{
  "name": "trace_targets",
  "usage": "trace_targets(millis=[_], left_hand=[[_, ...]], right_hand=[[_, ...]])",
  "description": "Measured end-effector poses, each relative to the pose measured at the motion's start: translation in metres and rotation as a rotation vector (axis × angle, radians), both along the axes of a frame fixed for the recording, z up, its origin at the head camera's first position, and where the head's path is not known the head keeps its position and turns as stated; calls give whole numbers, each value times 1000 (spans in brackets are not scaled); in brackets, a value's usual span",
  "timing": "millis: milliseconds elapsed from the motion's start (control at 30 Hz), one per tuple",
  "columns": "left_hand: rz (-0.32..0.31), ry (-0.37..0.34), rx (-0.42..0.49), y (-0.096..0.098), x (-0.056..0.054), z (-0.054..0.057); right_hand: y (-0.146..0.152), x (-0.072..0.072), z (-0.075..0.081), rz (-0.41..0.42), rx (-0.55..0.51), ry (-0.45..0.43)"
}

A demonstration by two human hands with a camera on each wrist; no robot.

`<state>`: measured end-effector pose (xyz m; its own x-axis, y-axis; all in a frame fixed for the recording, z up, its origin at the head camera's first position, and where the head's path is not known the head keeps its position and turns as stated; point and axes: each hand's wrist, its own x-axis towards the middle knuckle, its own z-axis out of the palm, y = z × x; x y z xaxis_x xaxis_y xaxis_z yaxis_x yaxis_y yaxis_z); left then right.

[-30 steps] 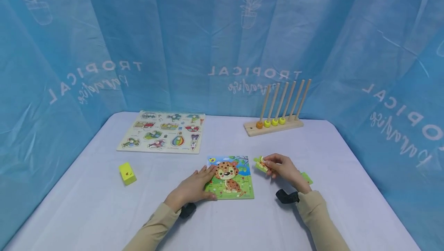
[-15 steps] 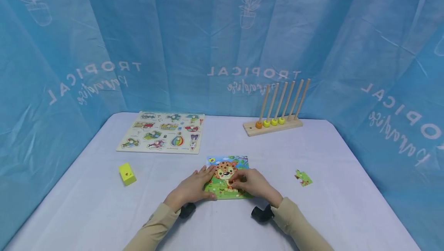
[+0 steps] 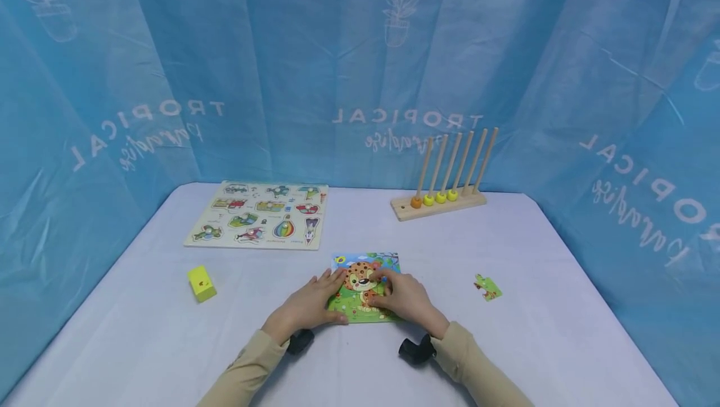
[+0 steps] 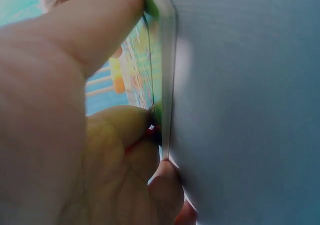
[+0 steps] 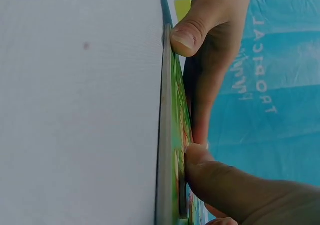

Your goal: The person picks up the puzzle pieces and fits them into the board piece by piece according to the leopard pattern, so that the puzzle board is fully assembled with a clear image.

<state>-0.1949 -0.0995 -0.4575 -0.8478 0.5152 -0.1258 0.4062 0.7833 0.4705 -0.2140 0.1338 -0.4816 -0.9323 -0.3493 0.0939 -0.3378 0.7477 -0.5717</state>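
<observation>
A square jigsaw puzzle (image 3: pixel 353 314) with a spotted leopard cub picture lies on the white tablecloth before me. My left hand (image 3: pixel 308 302) rests on its left side, fingers stretched out and thumb at the near left corner. Over the right part of the picture, my right hand (image 3: pixel 409 299) pinches a puzzle piece, most of it hidden by the fingers. In the right wrist view that puzzle piece (image 5: pixel 183 197) shows as a thin edge lying just on the board's surface by the thumb. Another loose puzzle piece (image 3: pixel 488 287), green, lies to the right of my right hand.
A knob puzzle board (image 3: pixel 270 245) with vehicle pictures lies at the back left. Nearer, at left, is a yellow block (image 3: pixel 201 283). At the back right stands a wooden peg stand (image 3: pixel 439 208) with orange and yellow beads. Blue curtains (image 3: pixel 315 69) surround the table.
My right hand has carried the puzzle piece from the right of the board leftward onto the picture, then shifted slightly there. The left hand has stayed on the board.
</observation>
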Motion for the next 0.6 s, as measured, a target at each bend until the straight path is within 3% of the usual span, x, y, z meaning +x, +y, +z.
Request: trace_targets(millis=[133, 300, 433, 600], left_hand=[[-1, -5, -1, -1, 0, 0], [-6, 3, 7, -1, 1, 0], [-4, 5, 10, 0, 1, 0], [-3, 8, -4, 0, 0, 0]], right_hand=[[5, -2, 0, 46, -57, -41], [27, -7, 7, 104, -231, -190], [61, -14, 14, 12, -286, -215], [116, -15, 15, -166, -283, -162]])
